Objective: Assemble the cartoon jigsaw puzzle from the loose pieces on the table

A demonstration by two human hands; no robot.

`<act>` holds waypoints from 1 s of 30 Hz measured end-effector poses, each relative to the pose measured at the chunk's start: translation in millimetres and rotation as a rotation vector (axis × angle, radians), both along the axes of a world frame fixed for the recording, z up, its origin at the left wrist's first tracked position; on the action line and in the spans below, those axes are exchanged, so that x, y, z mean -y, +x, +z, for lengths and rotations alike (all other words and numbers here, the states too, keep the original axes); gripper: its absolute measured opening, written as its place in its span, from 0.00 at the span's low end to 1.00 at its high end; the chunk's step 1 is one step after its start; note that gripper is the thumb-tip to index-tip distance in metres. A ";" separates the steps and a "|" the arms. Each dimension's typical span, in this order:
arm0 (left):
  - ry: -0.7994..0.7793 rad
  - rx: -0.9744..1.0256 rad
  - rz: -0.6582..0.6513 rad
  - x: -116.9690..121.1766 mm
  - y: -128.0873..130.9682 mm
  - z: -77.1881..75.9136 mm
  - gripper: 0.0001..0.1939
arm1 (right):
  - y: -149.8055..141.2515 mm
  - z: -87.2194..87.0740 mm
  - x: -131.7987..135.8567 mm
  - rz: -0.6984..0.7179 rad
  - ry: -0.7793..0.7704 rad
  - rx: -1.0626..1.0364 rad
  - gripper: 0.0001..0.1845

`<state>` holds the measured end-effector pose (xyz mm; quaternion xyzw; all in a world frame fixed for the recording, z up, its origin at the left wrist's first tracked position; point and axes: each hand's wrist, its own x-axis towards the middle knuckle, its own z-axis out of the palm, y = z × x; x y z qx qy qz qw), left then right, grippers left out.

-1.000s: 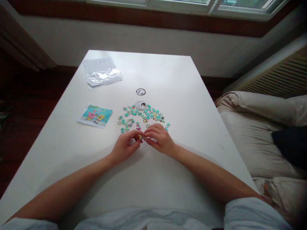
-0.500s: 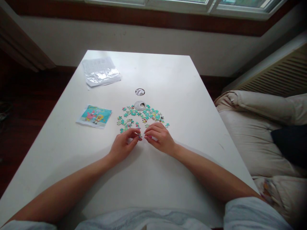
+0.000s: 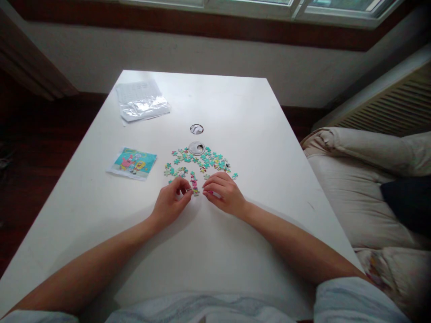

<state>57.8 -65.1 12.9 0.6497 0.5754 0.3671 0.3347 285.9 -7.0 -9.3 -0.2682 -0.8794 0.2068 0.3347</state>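
Observation:
Between my hands stands a short joined strip of jigsaw puzzle pieces [image 3: 194, 183], pink with green at its near end, lying on the white table. My left hand [image 3: 171, 199] is at the strip's left, thumb and fingers pinched on a puzzle piece [image 3: 189, 189] whose pale edge shows at the fingertips. On the other side my right hand [image 3: 225, 194] has its fingers closed around a pink puzzle piece [image 3: 210, 193], mostly hidden by them. Loose, mostly turquoise puzzle pieces [image 3: 217, 160] spread in an arc just beyond both hands.
A picture sheet [image 3: 136, 163] with cartoon figures lies left of the pieces. Papers in a clear plastic sleeve [image 3: 143, 101] rest at the table's far left. Two round fittings [image 3: 196, 148] sit in the tabletop [image 3: 235, 107]. A beige sofa [image 3: 340, 193] stands along the right.
My left hand has drawn slightly left and away from the strip, so more of its pink and green pieces show. My right hand stays in place.

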 end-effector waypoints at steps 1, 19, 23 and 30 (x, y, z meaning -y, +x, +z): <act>0.001 0.001 0.001 -0.2 -0.4 -0.2 0.03 | 0.1 -0.1 0.0 0.001 0.000 -0.002 0.05; 0.055 -0.209 0.019 -5.8 -13.0 -1.3 0.06 | 13.3 0.3 -15.9 -0.369 -0.127 -0.249 0.10; 0.084 -0.431 -0.039 -8.6 -19.3 -0.8 0.05 | 29.4 -0.5 -28.8 -0.535 -0.188 -0.286 0.11; 0.158 -0.658 -0.129 -5.2 -14.3 2.2 0.08 | 50.0 7.0 -42.8 -0.627 -0.180 -0.222 0.11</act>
